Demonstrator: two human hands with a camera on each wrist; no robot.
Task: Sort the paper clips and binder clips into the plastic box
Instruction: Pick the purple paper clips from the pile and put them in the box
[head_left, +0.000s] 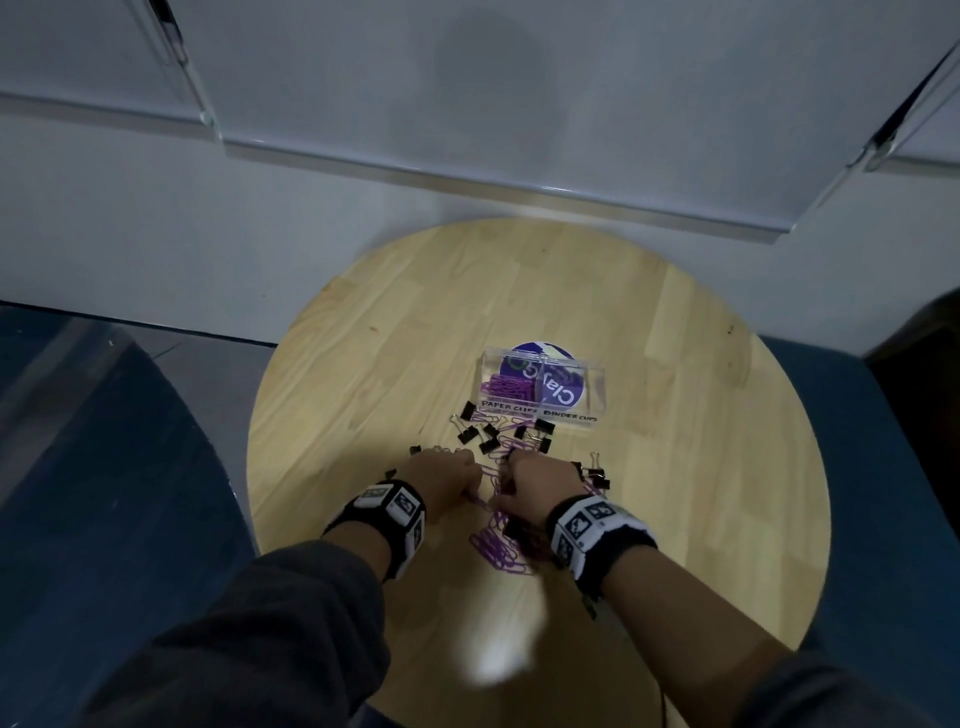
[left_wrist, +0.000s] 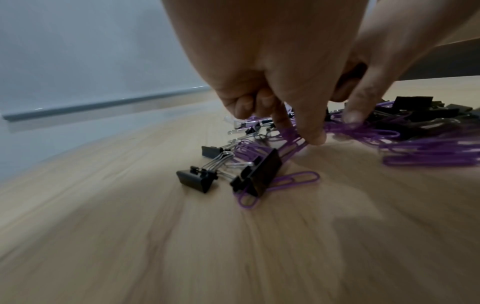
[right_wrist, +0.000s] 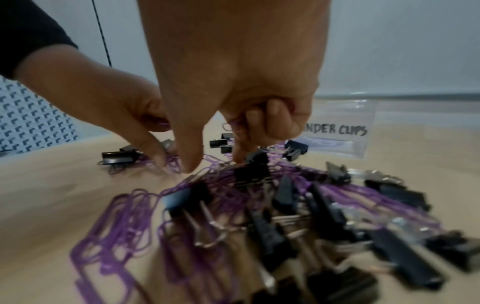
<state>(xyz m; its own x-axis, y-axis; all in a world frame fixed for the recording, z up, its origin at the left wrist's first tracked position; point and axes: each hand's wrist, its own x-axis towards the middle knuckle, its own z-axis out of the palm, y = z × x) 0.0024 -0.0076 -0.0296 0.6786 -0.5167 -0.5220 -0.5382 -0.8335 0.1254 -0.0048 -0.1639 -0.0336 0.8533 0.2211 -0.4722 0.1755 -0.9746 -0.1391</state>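
From the head view, both hands work side by side in the mixed pile on the round table (head_left: 395, 332), the left hand (head_left: 447, 480) and right hand (head_left: 535, 486) equally near it, while the plastic box (head_left: 543, 387) stands straight ahead beyond the pile, its paper-clip side to the left. The left wrist view shows thumb and forefinger pinching purple paper clips (left_wrist: 293, 136) lying flat, binder clips (left_wrist: 257, 174) just nearer the camera. The right wrist view shows curled fingers (right_wrist: 259, 127) holding purple clips, thumb reaching down at the heap.
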